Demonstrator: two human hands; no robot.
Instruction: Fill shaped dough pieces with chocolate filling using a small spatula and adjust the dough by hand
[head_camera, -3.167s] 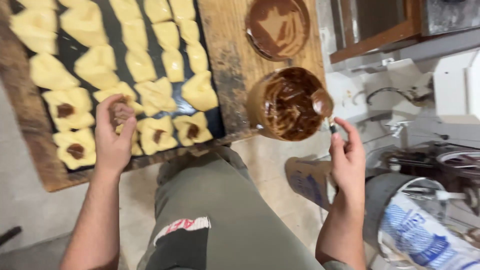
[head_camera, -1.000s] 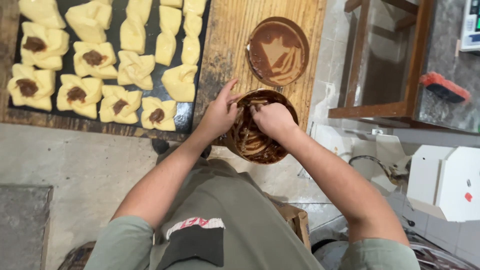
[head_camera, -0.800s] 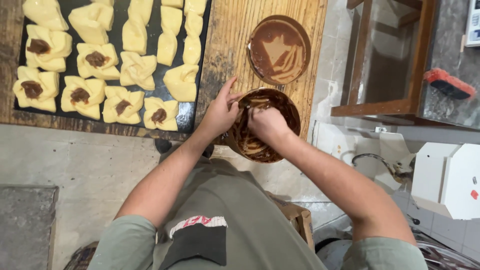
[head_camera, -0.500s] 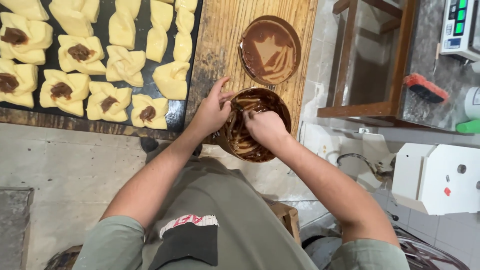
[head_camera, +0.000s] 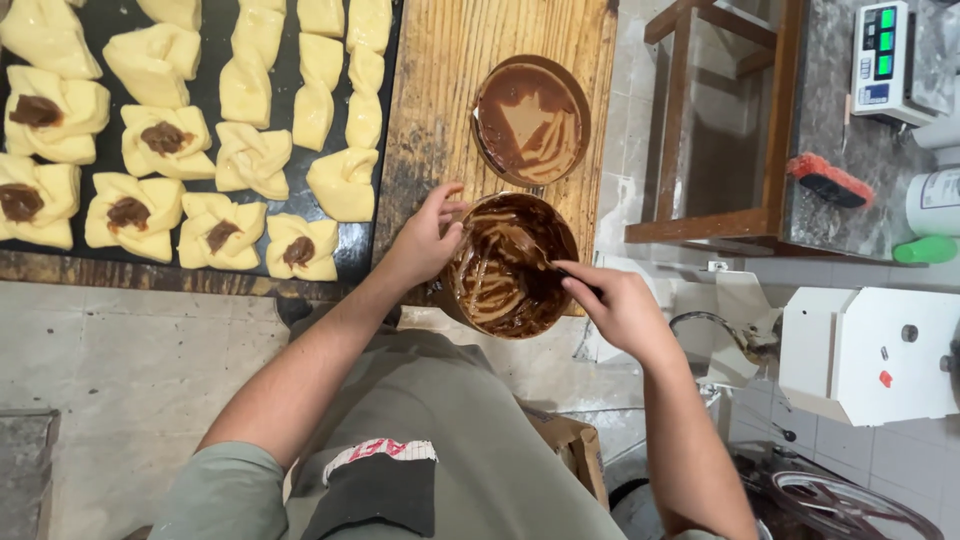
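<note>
A view from above shows a person filling dough pastries with a dark brown spread. On the black baking tray (head_camera: 60, 20), six folded pastries (head_camera: 130, 213) in the two nearest rows already carry a brown dollop in the middle. One in those rows and the plain yellow pieces (head_camera: 322, 60) further back show none, so the work looks roughly a third done, with most pieces left.

The round tub of brown spread (head_camera: 508, 268) stands at the near edge of the wooden table (head_camera: 480, 40). It is nearly scraped out, with pale streaks showing on its wall. Its lid (head_camera: 530, 120), smeared brown, lies flat just behind it.

The left hand (head_camera: 425, 240) steadies the tub, its fingers curled on the rim. The right hand (head_camera: 620, 305) pinches the handle of a spoon (head_camera: 548, 262), whose bowl is down inside the tub.
</note>
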